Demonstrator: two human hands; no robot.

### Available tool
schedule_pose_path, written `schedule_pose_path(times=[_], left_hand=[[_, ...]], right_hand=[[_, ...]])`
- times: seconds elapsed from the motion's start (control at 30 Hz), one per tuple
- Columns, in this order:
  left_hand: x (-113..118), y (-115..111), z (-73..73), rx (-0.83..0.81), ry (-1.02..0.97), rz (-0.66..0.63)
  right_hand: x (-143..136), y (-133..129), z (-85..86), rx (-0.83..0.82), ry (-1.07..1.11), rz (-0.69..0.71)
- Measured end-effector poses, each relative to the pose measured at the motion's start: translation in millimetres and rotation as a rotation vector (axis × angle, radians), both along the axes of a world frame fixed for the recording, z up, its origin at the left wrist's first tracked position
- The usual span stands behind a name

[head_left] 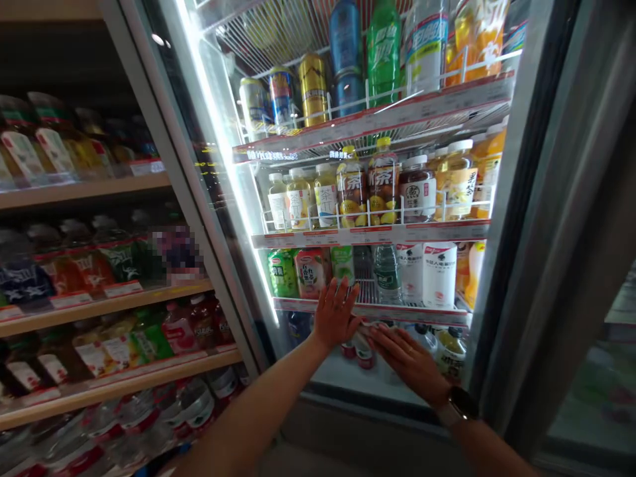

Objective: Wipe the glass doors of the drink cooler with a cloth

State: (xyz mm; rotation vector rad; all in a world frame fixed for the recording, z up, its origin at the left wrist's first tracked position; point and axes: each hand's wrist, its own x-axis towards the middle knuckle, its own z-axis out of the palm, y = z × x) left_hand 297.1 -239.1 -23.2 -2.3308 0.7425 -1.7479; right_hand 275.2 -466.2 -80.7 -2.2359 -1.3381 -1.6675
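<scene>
My left hand (338, 315) lies against the glass door (318, 381) of a lit drinks fridge, its fingers spread and pointing up. Just to its right is my right hand (405, 354), with a dark watch (463, 403) on the wrist. The right fingers are stretched out together and pressed over a thin white cloth or tissue (368, 325), of which only an edge shows by the left thumb. Behind the glass, level with the hands, stand a clear water bottle (387, 275) and a white bottle (440, 275).
Fridge shelves hold cans (313, 89), a green soda bottle (384, 50) and several tea bottles (382, 179) behind price strips. At left, an open wooden shelf (99, 387) carries more bottles. A dark door frame (527, 218) runs down the right side.
</scene>
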Motion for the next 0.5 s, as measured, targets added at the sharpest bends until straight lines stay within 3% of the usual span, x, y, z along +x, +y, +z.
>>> schedule_pose_path(times=[0.23,0.37,0.5], left_hand=[[2.0,-2.3,-1.0,-0.024,0.000,-0.014],[2.4,-3.2,-2.0,-0.026,-0.004,-0.019],[1.8,-4.2,-1.6,-0.029,-0.009,-0.012]], right_hand=[[13.7,-33.3,27.7,0.584,-0.105,-0.348],[14.2,-21.6,35.2,0.582,-0.030,-0.279],[8.1,9.9,22.3,0.515,-0.018,-0.225]])
